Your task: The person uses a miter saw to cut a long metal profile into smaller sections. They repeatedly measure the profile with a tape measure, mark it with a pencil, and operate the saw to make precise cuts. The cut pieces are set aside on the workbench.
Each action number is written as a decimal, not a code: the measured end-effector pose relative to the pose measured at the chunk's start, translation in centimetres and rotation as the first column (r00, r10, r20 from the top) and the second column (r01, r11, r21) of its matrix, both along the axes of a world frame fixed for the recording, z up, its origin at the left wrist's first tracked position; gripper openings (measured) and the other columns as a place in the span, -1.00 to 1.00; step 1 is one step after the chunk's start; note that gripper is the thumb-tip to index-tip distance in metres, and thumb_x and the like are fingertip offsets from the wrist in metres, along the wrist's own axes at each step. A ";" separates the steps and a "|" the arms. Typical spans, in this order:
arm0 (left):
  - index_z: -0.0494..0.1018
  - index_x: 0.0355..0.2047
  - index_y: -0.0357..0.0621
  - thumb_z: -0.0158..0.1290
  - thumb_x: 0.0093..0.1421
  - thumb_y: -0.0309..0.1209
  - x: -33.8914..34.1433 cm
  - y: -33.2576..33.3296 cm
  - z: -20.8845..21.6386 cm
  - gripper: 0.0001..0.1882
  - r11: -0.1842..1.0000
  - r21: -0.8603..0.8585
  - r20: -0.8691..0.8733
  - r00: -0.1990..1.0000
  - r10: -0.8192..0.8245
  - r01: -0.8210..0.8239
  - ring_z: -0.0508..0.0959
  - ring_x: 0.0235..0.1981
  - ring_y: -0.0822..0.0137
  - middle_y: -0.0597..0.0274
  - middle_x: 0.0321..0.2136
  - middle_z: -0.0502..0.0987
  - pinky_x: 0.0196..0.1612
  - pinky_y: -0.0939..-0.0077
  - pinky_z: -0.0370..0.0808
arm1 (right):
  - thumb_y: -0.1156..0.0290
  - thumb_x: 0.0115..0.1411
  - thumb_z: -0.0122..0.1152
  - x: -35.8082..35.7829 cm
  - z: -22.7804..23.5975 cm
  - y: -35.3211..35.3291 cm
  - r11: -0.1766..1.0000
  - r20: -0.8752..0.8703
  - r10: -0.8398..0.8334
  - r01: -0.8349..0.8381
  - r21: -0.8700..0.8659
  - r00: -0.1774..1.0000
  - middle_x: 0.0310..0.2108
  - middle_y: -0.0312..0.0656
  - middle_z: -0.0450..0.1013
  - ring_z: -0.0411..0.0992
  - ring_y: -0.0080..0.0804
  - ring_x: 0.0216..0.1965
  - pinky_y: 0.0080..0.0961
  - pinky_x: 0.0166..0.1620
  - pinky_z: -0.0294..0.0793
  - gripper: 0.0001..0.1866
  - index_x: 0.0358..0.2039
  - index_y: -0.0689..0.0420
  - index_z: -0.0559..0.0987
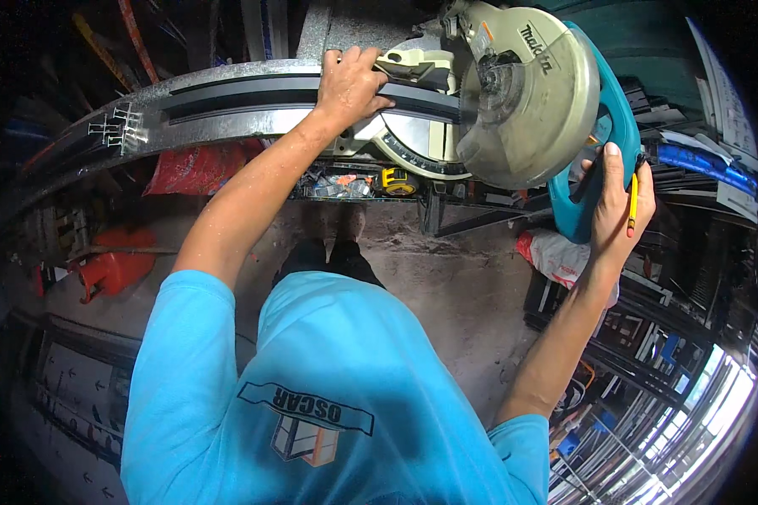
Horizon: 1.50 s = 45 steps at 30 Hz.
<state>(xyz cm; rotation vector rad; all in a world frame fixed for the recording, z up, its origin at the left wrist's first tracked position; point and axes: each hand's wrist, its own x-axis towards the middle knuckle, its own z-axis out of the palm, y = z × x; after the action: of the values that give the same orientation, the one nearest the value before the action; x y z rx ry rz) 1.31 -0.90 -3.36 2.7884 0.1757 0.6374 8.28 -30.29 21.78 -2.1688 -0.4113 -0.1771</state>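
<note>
Teal saw handle [602,143], pale grey-beige blade guard [526,93]. Yellow pencil [632,202] at 3 o'clock. Silver-and-black metal profile [227,105]. Yellow-black tape measure [396,181]. Bright blue shirt [328,404]. Red bag [195,168], red-orange can [114,269] at 9 o'clock. Grey-brown floor [455,295].

A red bag [195,168] lies under the bench left; a white-red sack [556,255] lies right.
</note>
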 end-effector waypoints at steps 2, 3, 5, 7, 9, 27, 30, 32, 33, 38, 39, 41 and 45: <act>0.72 -0.38 0.05 0.39 -0.11 0.02 0.0 0.0 0.0 -0.61 1.000 0.000 -0.001 1.000 0.004 -0.004 0.44 0.02 0.19 0.29 0.04 0.52 0.05 0.08 0.25 | 0.30 0.37 0.27 -0.1 0.0 0.1 1.000 -0.011 0.002 -0.002 -0.006 1.000 -0.41 -0.25 0.55 0.55 -0.56 -0.45 -0.61 -0.41 0.50 -0.77 -0.21 0.23 0.55; 0.72 -0.38 0.05 0.39 -0.11 0.02 0.0 0.0 0.0 -0.61 1.000 0.001 0.005 1.000 0.001 -0.001 0.44 0.02 0.19 0.28 0.04 0.52 0.05 0.08 0.25 | 0.30 0.37 0.27 -0.2 0.1 0.1 1.000 -0.017 0.000 0.000 -0.009 1.000 -0.41 -0.25 0.55 0.55 -0.57 -0.44 -0.61 -0.41 0.50 -0.77 -0.21 0.23 0.55; 0.72 -0.38 0.05 0.39 -0.12 0.02 0.0 0.0 0.0 -0.61 1.000 0.001 0.010 1.000 -0.002 0.002 0.44 0.02 0.19 0.28 0.05 0.53 0.05 0.08 0.25 | 0.30 0.37 0.27 -0.2 0.1 0.1 0.999 0.014 -0.007 0.007 -0.031 1.000 -0.41 -0.25 0.55 0.54 -0.57 -0.45 -0.61 -0.41 0.51 -0.77 -0.21 0.23 0.55; 0.72 -0.38 0.05 0.40 -0.12 0.01 0.0 -0.1 0.1 -0.61 1.000 0.001 0.011 1.000 -0.004 0.004 0.44 0.02 0.19 0.27 0.05 0.53 0.05 0.08 0.25 | 0.30 0.37 0.27 -0.1 0.1 0.1 0.999 0.035 -0.003 0.004 -0.035 0.999 -0.42 -0.25 0.55 0.54 -0.58 -0.46 -0.61 -0.41 0.50 -0.77 -0.21 0.23 0.55; 0.72 -0.37 0.05 0.40 -0.12 0.00 0.0 0.0 0.1 -0.61 1.000 0.005 0.013 1.000 -0.002 0.001 0.44 0.02 0.19 0.27 0.05 0.53 0.05 0.08 0.25 | 0.29 0.37 0.27 -0.1 0.0 0.1 1.000 0.031 0.009 -0.008 -0.026 0.999 -0.42 -0.25 0.54 0.54 -0.58 -0.46 -0.61 -0.41 0.50 -0.76 -0.20 0.23 0.56; 0.73 -0.34 0.06 0.44 -0.13 -0.09 0.2 -1.4 1.1 -0.64 0.994 0.051 -0.046 0.994 0.096 -0.093 0.43 0.02 0.13 0.21 0.00 0.51 0.08 0.05 0.25 | 0.14 0.43 0.15 -0.5 -0.1 -0.3 0.999 -0.020 -0.027 0.027 -0.028 0.999 -0.38 -0.17 0.60 0.55 -0.52 -0.45 -0.56 -0.37 0.52 -0.66 -0.21 0.22 0.55; 0.73 -0.33 0.05 0.44 -0.12 -0.08 0.4 -2.2 2.0 -0.64 0.985 0.090 -0.154 0.975 0.158 -0.145 0.43 0.01 0.10 0.17 -0.06 0.50 0.10 0.02 0.26 | -0.19 0.47 -0.16 0.9 0.1 -0.7 0.935 -0.385 0.105 0.041 0.352 0.917 -0.25 -0.02 0.60 0.61 -0.35 -0.35 -0.45 -0.28 0.60 -0.31 -0.10 0.29 0.57; 0.73 -0.31 0.05 0.44 -0.11 -0.07 0.7 -2.5 2.2 -0.62 0.978 0.135 -0.178 0.967 0.181 -0.158 0.43 0.00 0.09 0.15 -0.14 0.48 0.10 0.01 0.26 | -0.22 0.46 -0.18 1.8 0.7 -1.2 0.900 -0.492 0.218 0.023 0.436 0.843 -0.28 -0.02 0.60 0.61 -0.31 -0.37 -0.41 -0.28 0.63 -0.28 -0.10 0.29 0.57; 0.73 -0.31 0.05 0.43 -0.11 -0.07 0.8 -2.7 2.4 -0.62 0.977 0.147 -0.204 0.962 0.181 -0.153 0.43 -0.01 0.08 0.15 -0.14 0.48 0.10 0.00 0.26 | -0.23 0.45 -0.17 2.5 1.2 -1.6 0.896 -0.518 0.260 -0.003 0.445 0.815 -0.29 -0.03 0.60 0.61 -0.30 -0.39 -0.40 -0.28 0.63 -0.28 -0.11 0.29 0.58; 0.73 -0.31 0.06 0.43 -0.09 -0.08 0.7 -2.6 1.9 -0.64 0.958 0.205 -0.223 0.944 0.245 -0.200 0.42 0.02 0.10 0.16 -0.14 0.47 0.13 -0.05 0.25 | -0.32 0.37 -0.05 4.9 3.3 0.0 0.955 -0.542 0.197 -0.036 0.293 0.817 -0.53 -0.11 0.56 0.53 -0.36 -0.54 -0.47 -0.36 0.58 -0.24 -0.34 0.26 0.62; 0.73 -0.32 0.06 0.43 -0.09 -0.08 0.9 -2.8 2.0 -0.65 0.959 0.207 -0.218 0.946 0.238 -0.194 0.42 0.02 0.11 0.16 -0.13 0.47 0.14 -0.06 0.25 | -0.33 0.35 -0.03 5.2 4.1 0.0 0.967 -0.543 0.175 -0.041 0.250 0.822 -0.55 -0.12 0.54 0.51 -0.37 -0.55 -0.48 -0.37 0.57 -0.24 -0.35 0.26 0.62; 0.73 -0.32 0.06 0.43 -0.08 -0.08 1.1 -3.2 2.1 -0.65 0.961 0.210 -0.209 0.952 0.225 -0.181 0.42 0.02 0.12 0.17 -0.13 0.47 0.15 -0.09 0.24 | -0.34 0.34 -0.02 5.1 5.3 0.0 0.980 -0.530 0.135 -0.035 0.194 0.837 -0.57 -0.12 0.53 0.49 -0.39 -0.57 -0.49 -0.39 0.55 -0.23 -0.37 0.25 0.62; 0.73 -0.32 0.06 0.43 -0.09 -0.09 1.3 -3.6 2.4 -0.65 0.963 0.208 -0.210 0.954 0.215 -0.171 0.42 0.01 0.12 0.18 -0.14 0.46 0.16 -0.12 0.23 | -0.35 0.34 -0.03 4.4 5.1 -0.2 0.982 -0.491 0.108 -0.017 0.187 0.864 -0.58 -0.13 0.52 0.48 -0.41 -0.60 -0.49 -0.44 0.53 -0.22 -0.38 0.26 0.61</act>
<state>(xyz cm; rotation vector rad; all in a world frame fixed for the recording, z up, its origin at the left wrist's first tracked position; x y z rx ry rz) 2.60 -4.47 -0.94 3.0502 0.4653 0.3865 12.65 -30.45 26.91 -1.9291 -0.1572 0.3727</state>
